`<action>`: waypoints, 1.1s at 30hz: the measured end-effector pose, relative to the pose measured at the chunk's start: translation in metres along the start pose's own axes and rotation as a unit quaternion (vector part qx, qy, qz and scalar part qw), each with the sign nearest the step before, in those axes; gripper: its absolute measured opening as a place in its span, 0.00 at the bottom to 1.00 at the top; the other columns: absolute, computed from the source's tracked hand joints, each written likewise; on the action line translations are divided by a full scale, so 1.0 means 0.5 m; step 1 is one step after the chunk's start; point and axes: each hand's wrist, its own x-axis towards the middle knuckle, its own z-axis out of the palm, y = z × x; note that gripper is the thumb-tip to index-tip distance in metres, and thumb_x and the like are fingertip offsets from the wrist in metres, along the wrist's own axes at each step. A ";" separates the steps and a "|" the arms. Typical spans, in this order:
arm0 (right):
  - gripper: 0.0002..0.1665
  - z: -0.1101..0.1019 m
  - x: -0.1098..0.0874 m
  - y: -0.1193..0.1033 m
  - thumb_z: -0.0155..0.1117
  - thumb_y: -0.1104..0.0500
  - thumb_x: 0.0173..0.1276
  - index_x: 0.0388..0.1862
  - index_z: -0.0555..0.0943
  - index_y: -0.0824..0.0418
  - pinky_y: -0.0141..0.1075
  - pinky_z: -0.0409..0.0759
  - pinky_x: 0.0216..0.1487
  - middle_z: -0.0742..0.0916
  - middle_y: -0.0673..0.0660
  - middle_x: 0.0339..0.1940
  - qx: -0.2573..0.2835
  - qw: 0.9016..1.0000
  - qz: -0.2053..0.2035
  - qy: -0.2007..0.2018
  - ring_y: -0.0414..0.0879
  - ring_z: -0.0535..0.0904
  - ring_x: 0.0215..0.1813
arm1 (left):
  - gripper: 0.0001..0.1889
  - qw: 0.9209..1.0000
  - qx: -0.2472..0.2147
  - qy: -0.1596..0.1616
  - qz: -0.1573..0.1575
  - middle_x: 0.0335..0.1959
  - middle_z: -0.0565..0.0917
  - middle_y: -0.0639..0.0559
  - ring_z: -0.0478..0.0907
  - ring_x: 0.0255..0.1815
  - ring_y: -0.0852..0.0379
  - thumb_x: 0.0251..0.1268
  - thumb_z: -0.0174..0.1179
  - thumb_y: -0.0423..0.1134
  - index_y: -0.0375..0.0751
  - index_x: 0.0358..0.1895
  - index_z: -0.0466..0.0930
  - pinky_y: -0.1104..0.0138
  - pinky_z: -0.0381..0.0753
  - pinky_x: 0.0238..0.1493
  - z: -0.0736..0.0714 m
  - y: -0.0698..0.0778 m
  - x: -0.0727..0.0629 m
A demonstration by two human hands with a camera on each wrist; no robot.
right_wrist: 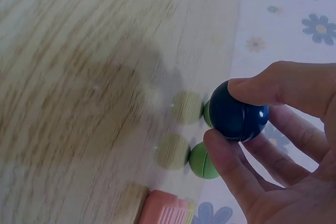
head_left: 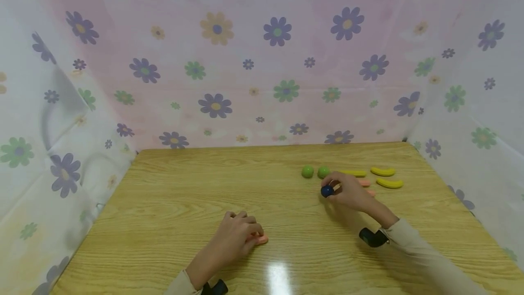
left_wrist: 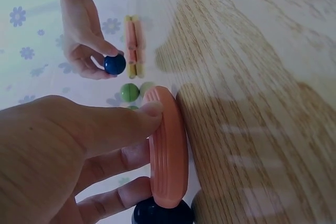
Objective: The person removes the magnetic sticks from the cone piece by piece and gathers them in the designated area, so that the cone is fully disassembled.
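Note:
My left hand (head_left: 237, 236) pinches a salmon-coloured, ridged oblong toy piece (left_wrist: 170, 150) between thumb and fingers, low over the table near its front. Just beyond that piece, in the left wrist view, a dark ball (left_wrist: 161, 213) shows behind the fingers; the hand hides it in the head view. Farther right, my right hand (head_left: 348, 192) grips a shiny dark blue ball (right_wrist: 239, 111) with a seam, thumb on one side and fingertips on the other. Two green balls (head_left: 308, 171) stand just past the right hand.
Yellow banana-shaped pieces (head_left: 390, 183) lie at the back right of the wooden table (head_left: 196, 181). More salmon pieces (head_left: 371, 193) lie beside them, partly covered by the right hand. Flower-printed cloth (head_left: 245, 76) walls in the back and both sides.

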 end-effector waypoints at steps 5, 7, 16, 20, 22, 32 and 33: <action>0.18 -0.005 0.007 0.017 0.69 0.74 0.54 0.45 0.80 0.68 0.38 0.80 0.39 0.80 0.62 0.45 0.001 1.000 0.012 0.009 0.56 0.78 0.44 | 0.05 1.000 -0.001 0.001 -0.002 0.29 0.81 0.64 0.71 0.29 0.62 0.60 0.64 0.50 0.58 0.31 0.86 0.58 0.71 0.37 0.001 0.000 0.000; 0.18 -0.006 0.009 0.022 0.69 0.74 0.53 0.45 0.80 0.69 0.38 0.80 0.39 0.80 0.63 0.45 -0.004 1.000 0.014 0.015 0.56 0.78 0.44 | 0.05 1.000 -0.003 0.001 -0.003 0.29 0.81 0.64 0.70 0.29 0.63 0.60 0.64 0.50 0.58 0.31 0.86 0.58 0.71 0.37 0.001 0.000 0.000; 0.16 -0.005 0.019 0.038 0.70 0.72 0.53 0.43 0.81 0.67 0.46 0.80 0.42 0.82 0.62 0.43 -0.020 0.999 0.031 0.034 0.56 0.78 0.43 | 0.05 1.000 0.000 0.015 0.005 0.28 0.80 0.64 0.69 0.27 0.63 0.58 0.65 0.50 0.58 0.30 0.86 0.59 0.71 0.36 0.006 -0.001 -0.002; 0.15 -0.001 0.023 0.049 0.71 0.70 0.54 0.42 0.81 0.64 0.47 0.79 0.42 0.82 0.61 0.42 -0.019 0.998 0.046 0.040 0.55 0.78 0.43 | 0.05 1.000 0.005 0.008 0.001 0.29 0.81 0.64 0.70 0.29 0.63 0.59 0.65 0.50 0.58 0.31 0.86 0.58 0.72 0.37 0.006 -0.001 -0.002; 0.15 0.003 0.023 0.054 0.71 0.69 0.54 0.41 0.81 0.63 0.46 0.79 0.42 0.82 0.60 0.41 -0.016 0.998 0.051 0.044 0.53 0.78 0.42 | 0.05 1.000 0.005 0.002 -0.003 0.29 0.81 0.64 0.70 0.29 0.63 0.59 0.64 0.51 0.59 0.31 0.86 0.58 0.71 0.38 0.006 -0.001 -0.002; 0.15 0.007 0.024 0.053 0.70 0.71 0.54 0.42 0.81 0.65 0.47 0.79 0.42 0.82 0.62 0.42 -0.007 0.997 0.046 0.057 0.55 0.79 0.43 | 0.04 1.000 -0.002 0.001 -0.003 0.29 0.81 0.64 0.69 0.29 0.63 0.58 0.66 0.49 0.57 0.31 0.87 0.58 0.71 0.37 0.002 0.002 -0.002; 0.15 0.007 0.025 0.052 0.69 0.72 0.54 0.42 0.81 0.66 0.47 0.79 0.42 0.82 0.62 0.42 -0.007 0.997 0.047 0.057 0.56 0.79 0.43 | 0.04 1.000 -0.002 0.003 -0.003 0.29 0.81 0.64 0.69 0.29 0.63 0.58 0.66 0.49 0.57 0.31 0.87 0.58 0.71 0.37 0.002 0.001 -0.002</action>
